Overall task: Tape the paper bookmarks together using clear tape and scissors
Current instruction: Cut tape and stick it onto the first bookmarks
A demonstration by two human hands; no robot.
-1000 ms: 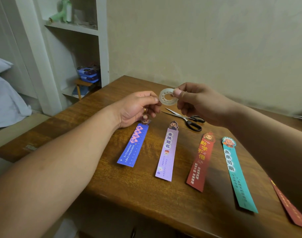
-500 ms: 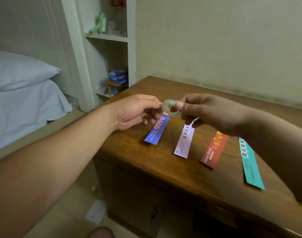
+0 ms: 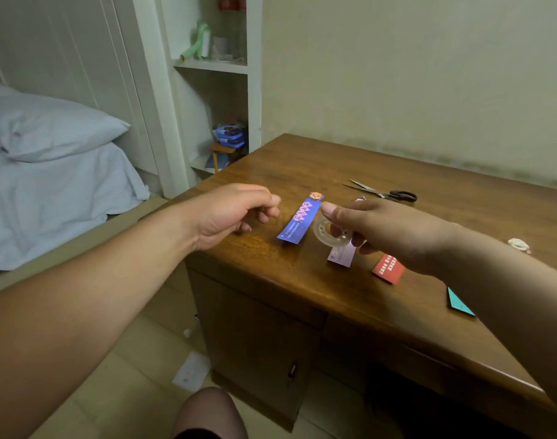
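Right hand [image 3: 381,229] has the tape roll [image 3: 329,233] in its grip: thumb on top of the ring, fingers curled under and through it. The roll sits just right of the blue bookmark [image 3: 299,221] and partly covers the lilac bookmark [image 3: 342,257] from this view. Left hand [image 3: 236,213] hovers just left of the blue one, fingers curled in, thumb tip against index tip. Can't tell whether that grip pinches a pulled end of clear tape or nothing. No strip shows, and clear film prob wouldn't at this res.

Progress: early, by my read. Nothing is joined yet. Blue, lilac, red bookmark [image 3: 388,269] and teal bookmark [image 3: 459,303] lie side by side but apart on the worktop [image 3: 271,280], w/ no tape seen on any. The last three are mostly hidden by the right hand and arm. Scissors [image 3: 385,192] lie behind the right hand, blades part open, untouched. Left to do: draw out a length, cut it, butt two bookmarks together, stick, then repeat for the rest.

Writing: blue bookmark has big pink characters + fine white print below a cartoon head. Red one has white characters at its near end. Both are too small/blurred to read. No brand or label visible on roll or scissors.
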